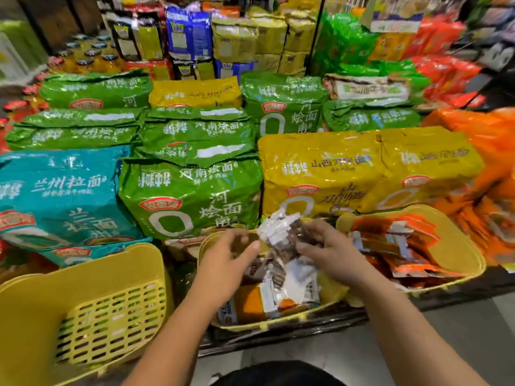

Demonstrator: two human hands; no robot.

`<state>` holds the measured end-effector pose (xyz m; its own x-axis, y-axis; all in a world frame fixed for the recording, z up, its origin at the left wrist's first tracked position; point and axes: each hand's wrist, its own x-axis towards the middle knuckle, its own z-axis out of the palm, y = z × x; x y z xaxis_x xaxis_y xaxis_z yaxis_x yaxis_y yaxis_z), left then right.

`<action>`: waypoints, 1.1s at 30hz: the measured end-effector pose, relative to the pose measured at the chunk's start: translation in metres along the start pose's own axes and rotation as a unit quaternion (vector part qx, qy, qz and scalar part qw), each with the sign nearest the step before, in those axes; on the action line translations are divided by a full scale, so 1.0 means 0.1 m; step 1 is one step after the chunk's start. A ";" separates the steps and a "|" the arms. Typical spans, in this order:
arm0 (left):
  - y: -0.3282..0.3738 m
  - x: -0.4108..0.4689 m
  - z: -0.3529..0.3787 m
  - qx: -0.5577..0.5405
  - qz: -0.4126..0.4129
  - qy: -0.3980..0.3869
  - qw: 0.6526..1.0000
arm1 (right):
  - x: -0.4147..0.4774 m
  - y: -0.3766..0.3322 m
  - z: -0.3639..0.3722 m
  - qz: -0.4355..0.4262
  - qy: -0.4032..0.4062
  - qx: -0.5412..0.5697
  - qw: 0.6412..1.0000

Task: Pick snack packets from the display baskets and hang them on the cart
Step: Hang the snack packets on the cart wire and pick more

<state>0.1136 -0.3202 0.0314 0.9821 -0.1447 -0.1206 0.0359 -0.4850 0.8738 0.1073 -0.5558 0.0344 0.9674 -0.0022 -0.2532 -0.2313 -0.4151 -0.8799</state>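
A middle yellow basket (274,320) holds several white, brown and orange snack packets (281,296). Over it, my right hand (327,250) grips a bunch of white-and-brown snack packets (281,225) lifted above the basket. My left hand (228,254) hovers just left of the bunch with fingers spread, touching or nearly touching it. A right yellow basket (457,252) is filled with orange-and-white packets (401,243). No cart is visible.
An empty-looking yellow perforated basket (83,310) stands at the lower left. Behind the baskets lie big noodle multipacks: teal (58,196), green (192,196) and yellow (362,171). Orange bags (485,151) pile at the right. Grey floor (451,330) lies in front.
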 end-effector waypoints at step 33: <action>-0.07 -0.08 -0.31 -0.342 -0.143 -0.023 0.929 | 0.13 -0.15 -0.18 -0.022 -0.012 -0.042 0.999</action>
<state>0.1109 -0.2888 0.0404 0.9060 -0.1394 -0.3996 0.4181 0.1496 0.8960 0.1255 -0.5659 0.0520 0.9735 0.0401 -0.2251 -0.1774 -0.4883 -0.8544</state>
